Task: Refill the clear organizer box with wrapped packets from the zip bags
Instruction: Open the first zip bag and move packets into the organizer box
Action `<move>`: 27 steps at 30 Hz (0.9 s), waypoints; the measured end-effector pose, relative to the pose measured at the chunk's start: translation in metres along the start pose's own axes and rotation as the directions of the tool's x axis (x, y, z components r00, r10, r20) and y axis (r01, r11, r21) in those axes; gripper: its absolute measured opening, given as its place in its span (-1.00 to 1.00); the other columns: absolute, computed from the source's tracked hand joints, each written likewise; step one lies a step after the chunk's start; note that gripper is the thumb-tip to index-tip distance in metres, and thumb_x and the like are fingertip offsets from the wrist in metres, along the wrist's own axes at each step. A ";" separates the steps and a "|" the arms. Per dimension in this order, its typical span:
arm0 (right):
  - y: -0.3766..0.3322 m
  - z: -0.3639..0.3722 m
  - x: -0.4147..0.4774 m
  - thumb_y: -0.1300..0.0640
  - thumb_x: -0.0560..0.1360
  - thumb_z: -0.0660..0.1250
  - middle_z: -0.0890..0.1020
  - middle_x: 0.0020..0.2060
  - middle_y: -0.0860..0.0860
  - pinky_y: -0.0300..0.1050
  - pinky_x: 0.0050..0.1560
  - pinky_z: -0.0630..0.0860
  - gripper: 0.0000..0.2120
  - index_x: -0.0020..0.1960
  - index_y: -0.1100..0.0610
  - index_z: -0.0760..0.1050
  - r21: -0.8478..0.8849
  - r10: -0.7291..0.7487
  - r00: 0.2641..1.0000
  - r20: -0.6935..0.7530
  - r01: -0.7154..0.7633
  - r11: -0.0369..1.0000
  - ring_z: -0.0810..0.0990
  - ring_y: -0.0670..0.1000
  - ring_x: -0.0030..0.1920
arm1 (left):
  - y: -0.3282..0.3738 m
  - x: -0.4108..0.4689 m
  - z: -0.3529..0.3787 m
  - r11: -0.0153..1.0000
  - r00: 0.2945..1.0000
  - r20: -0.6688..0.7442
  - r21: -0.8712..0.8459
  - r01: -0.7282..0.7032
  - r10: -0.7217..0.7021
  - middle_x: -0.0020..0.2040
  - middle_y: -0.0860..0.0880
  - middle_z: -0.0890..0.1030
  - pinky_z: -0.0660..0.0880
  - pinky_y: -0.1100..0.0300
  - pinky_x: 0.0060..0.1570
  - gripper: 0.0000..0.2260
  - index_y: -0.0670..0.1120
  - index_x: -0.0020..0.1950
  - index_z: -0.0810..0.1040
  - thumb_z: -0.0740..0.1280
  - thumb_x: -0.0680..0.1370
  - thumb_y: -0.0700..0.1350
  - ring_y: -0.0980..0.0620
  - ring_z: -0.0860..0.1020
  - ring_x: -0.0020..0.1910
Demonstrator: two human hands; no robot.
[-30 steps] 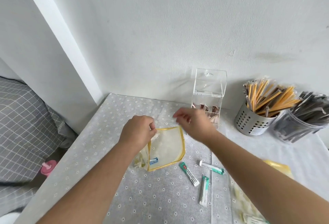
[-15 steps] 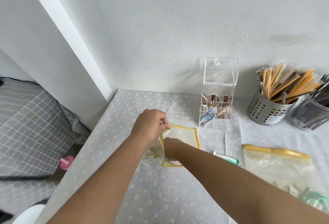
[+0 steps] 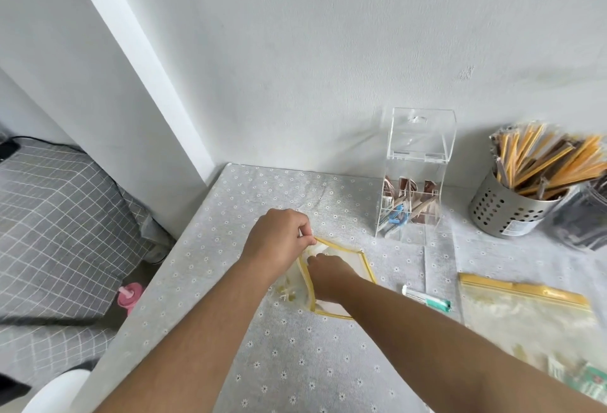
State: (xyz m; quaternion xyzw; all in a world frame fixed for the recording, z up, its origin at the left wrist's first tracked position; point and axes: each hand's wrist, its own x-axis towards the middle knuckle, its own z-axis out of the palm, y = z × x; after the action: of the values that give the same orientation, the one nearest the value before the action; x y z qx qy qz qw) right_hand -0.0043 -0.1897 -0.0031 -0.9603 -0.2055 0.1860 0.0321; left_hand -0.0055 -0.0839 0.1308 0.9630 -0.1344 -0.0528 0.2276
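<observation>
Nearest in, both forearms stretch out over the counter [image 3: 295, 363] and its daisy-print cloth. By the near right corner lies a second zip bag [image 3: 525, 309], flat, its yellow zip strip turned toward the far edge, with green-and-white wrapped packets [image 3: 588, 379] showing blurred at its near end. Just beyond, between the two bags, a loose packet [image 3: 427, 297], white with a green tip, lies on the cloth. Now the action at mid-counter: the small zip bag [image 3: 353, 260], yellow-edged, lies with its mouth open. The left hand [image 3: 279, 242] pinches the bag's yellow rim between thumb and fingertips and lifts that edge off the cloth. The right hand [image 3: 328, 278] is pushed into the mouth, knuckles up; its fingers are hidden inside, so there's no telling whether they grip anything. Pale contents show through the plastic under the left wrist. On to the far edge: the clear organizer box [image 3: 415, 179] stands upright against the wall, lid up, with a few brown and blue packets low in its compartments. To its right, at the far right corner, a perforated metal holder [image 3: 505, 212] is crammed with orange and brown wrapped sticks [image 3: 551, 163], and a dark container [image 3: 584, 225] is just beside it, blurred. Off the left edge, a pink cup [image 3: 129, 294] sits below beside a bed [image 3: 56, 222] in grey check.
</observation>
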 end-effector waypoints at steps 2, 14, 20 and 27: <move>-0.001 0.001 0.001 0.19 0.53 0.23 0.60 0.01 0.13 -0.01 -0.06 0.51 -0.81 0.08 0.23 0.52 0.007 0.019 1.000 0.009 -0.020 1.000 0.60 0.16 0.02 | 0.000 0.000 0.001 1.000 1.000 0.002 0.004 0.001 -0.001 -0.49 0.13 0.42 0.45 0.19 -0.25 -0.89 -0.09 -0.21 0.64 0.46 0.45 -0.07 0.04 0.48 -0.38; 0.001 -0.013 -0.002 0.30 0.54 0.16 0.65 0.02 0.21 -0.15 -0.27 0.37 -0.65 -0.38 0.03 0.28 0.440 0.066 0.994 0.082 -0.096 0.893 0.61 0.18 0.04 | 0.000 0.002 0.005 0.999 1.000 -0.002 0.036 0.003 -0.002 -0.49 0.13 0.40 0.41 0.21 -0.28 -0.90 -0.07 -0.21 0.64 0.47 0.44 -0.06 0.02 0.49 -0.36; -0.004 -0.033 -0.012 0.27 0.54 0.22 0.64 0.02 0.23 -0.08 -0.16 0.42 -0.82 0.02 0.29 0.57 0.337 0.055 0.997 0.048 -0.068 0.939 0.55 0.15 -0.09 | 0.003 0.006 0.004 0.998 0.999 -0.014 0.059 0.035 -0.034 -0.44 0.13 0.42 0.35 0.22 -0.28 -0.90 -0.07 -0.20 0.63 0.45 0.45 -0.06 0.02 0.49 -0.30; 0.020 -0.088 -0.071 0.30 0.50 0.22 0.60 0.00 0.19 -0.04 -0.13 0.45 -0.80 0.07 0.22 0.55 0.181 0.018 0.997 -0.073 -0.004 0.983 0.57 0.20 0.03 | 0.019 0.019 -0.001 0.989 0.994 0.007 0.100 0.108 -0.109 -0.24 0.00 0.59 0.36 0.23 -0.24 -0.89 -0.07 -0.24 0.59 0.45 0.45 -0.08 -0.02 0.52 -0.23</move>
State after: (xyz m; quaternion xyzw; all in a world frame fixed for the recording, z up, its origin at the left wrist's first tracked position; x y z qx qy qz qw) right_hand -0.0238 -0.2356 0.1000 -0.9607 -0.1811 0.1683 0.1259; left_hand 0.0081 -0.1056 0.1392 0.9787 -0.0858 -0.0642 0.1752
